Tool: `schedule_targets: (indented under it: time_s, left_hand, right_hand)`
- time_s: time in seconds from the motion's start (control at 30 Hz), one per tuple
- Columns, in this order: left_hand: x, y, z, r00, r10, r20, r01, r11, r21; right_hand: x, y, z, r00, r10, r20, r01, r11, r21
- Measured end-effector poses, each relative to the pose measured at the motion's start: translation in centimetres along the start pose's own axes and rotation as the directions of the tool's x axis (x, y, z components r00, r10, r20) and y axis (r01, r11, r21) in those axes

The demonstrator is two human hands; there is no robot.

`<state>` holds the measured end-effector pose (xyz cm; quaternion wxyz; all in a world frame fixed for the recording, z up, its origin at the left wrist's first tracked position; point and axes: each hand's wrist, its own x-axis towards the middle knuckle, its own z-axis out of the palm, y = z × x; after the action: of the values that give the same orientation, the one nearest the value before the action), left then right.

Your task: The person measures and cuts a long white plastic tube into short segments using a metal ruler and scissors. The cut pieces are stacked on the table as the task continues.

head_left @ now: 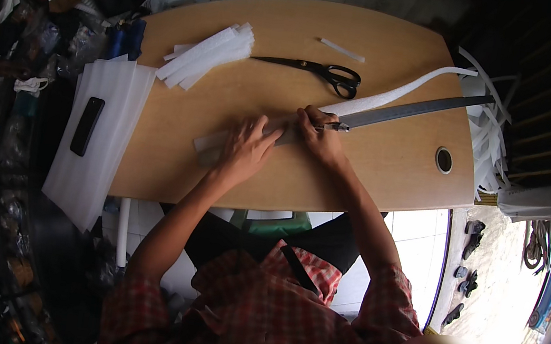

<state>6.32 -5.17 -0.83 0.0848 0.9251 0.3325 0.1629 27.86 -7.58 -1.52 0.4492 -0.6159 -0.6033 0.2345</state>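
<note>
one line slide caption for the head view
Right hand gripping a pen-like tool over a long grey bar, left hand close by

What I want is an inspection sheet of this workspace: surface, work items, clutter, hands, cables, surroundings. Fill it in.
Surface: wood-coloured table, round hole near its right end.
Work items: long white strip beside a grey bar; pen-like tool.
Clutter: black scissors, bundle of white strips, short loose strip; black phone on translucent sheets.
Hands: left hand rests on a pale strip; right hand grips the pen-like tool.
Cables: nothing seen for certain; dark coil at far right unclear.
Surroundings: crowded shelves left, tangled white strips past the table's right edge, dark footwear at right.
</note>
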Motion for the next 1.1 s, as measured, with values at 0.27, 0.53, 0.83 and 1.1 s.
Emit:
schedule_targets:
  time_s: [0.27, 0.53, 0.83, 1.1]
  left_hand:
    - [0.3, 0.0, -0.3, 1.0, 0.004, -0.031, -0.005, 1.0, -0.025]
    - [0.7, -0.3, -0.1, 0.999, -0.002, -0.054, -0.002, 0.997, -0.079]
    - [0.9, -0.2, -0.2, 0.998, 0.0, -0.057, -0.004, 0.998, -0.068]
    - [1.0, -0.7, 0.3, 0.997, 0.002, -0.076, -0.012, 0.991, -0.132]
  right_hand:
    - [0.2, 0.0, 0.2, 1.0, -0.016, 0.027, 0.016, 1.0, -0.025]
    - [0.7, -0.1, 0.0, 1.0, 0.011, 0.019, -0.011, 1.0, 0.017]
    - [0.6, -0.2, -0.2, 0.999, 0.033, 0.036, -0.033, 0.999, -0.001]
    - [0.2, -0.7, -1.7, 0.986, 0.143, 0.09, -0.15, 0.986, 0.071]
